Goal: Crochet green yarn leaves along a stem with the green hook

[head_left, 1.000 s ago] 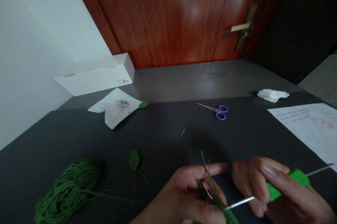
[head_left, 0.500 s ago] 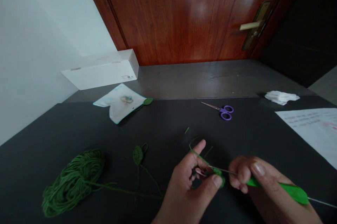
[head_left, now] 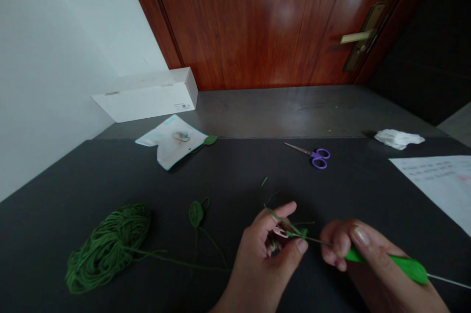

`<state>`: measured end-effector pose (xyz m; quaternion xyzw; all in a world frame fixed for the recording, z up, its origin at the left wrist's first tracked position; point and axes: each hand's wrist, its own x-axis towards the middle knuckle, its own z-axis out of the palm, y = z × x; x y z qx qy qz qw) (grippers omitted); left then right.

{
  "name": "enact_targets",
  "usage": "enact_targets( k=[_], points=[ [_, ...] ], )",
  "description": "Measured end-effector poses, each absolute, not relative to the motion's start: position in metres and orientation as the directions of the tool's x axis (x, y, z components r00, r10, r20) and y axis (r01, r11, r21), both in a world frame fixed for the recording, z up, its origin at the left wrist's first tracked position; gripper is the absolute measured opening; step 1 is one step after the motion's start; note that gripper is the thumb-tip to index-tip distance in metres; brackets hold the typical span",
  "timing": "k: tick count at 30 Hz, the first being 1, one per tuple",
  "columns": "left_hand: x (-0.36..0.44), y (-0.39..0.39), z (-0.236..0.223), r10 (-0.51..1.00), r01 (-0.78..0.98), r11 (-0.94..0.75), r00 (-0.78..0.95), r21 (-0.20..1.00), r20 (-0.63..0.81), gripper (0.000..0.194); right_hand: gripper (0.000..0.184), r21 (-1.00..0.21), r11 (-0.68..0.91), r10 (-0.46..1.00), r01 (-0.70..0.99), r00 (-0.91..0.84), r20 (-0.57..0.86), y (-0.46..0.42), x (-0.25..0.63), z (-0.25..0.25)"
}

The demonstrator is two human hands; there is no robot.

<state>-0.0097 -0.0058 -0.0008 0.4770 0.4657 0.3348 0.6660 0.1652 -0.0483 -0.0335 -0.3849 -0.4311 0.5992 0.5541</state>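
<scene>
My left hand pinches a small piece of green crochet work between thumb and fingers, with green yarn running over the raised index finger. A pink clip-like piece, perhaps a stitch marker, shows beside the work. In my right hand is a crochet hook with a green handle, its thin metal shaft reaching into the crochet work. The hook's tip is hidden at the stitches. From the skein of green yarn at the left, a strand leads toward my left hand.
A small crocheted leaf lies between skein and left hand. Beyond are purple-handled scissors, a yarn snippet, a white packet with another green leaf, a white box, a crumpled tissue and a printed sheet.
The crochet work has tilted in my left fingers, and its loose yarn end now points right. My right hand keeps its grip on the hook. The whole view has shifted slightly.
</scene>
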Motion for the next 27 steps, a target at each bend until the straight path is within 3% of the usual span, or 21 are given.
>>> enact_targets(
  k=[6,15,16,20,27],
  points=[
    [-0.0084,-0.0067,-0.002,0.923,-0.019,0.236,0.318,0.972,-0.218,0.035,0.037,-0.919,-0.043,0.998,-0.391,-0.059,-0.022,-0.0465,0.1622,-0.0261],
    [-0.0086,-0.0041,0.0051,0.923,0.012,0.248,0.3,0.969,-0.24,0.015,0.039,-0.912,-0.052,0.998,-0.407,-0.049,-0.035,-0.0436,0.1585,-0.0258],
    [-0.0085,-0.004,0.0057,0.916,0.0,0.276,0.303,0.961,-0.263,0.02,0.039,-0.909,-0.059,0.998,-0.411,-0.052,-0.042,-0.0437,0.1589,-0.0267],
    [-0.0075,-0.0061,0.0071,0.896,-0.086,0.349,0.323,0.933,-0.305,0.069,0.039,-0.905,-0.052,0.997,-0.422,-0.069,-0.025,-0.0447,0.1609,-0.0294],
    [-0.007,-0.0083,0.0037,0.895,-0.066,0.339,0.331,0.938,-0.3,0.081,0.04,-0.929,-0.004,0.999,-0.37,-0.051,0.016,-0.0449,0.1622,-0.0329]
  ],
)
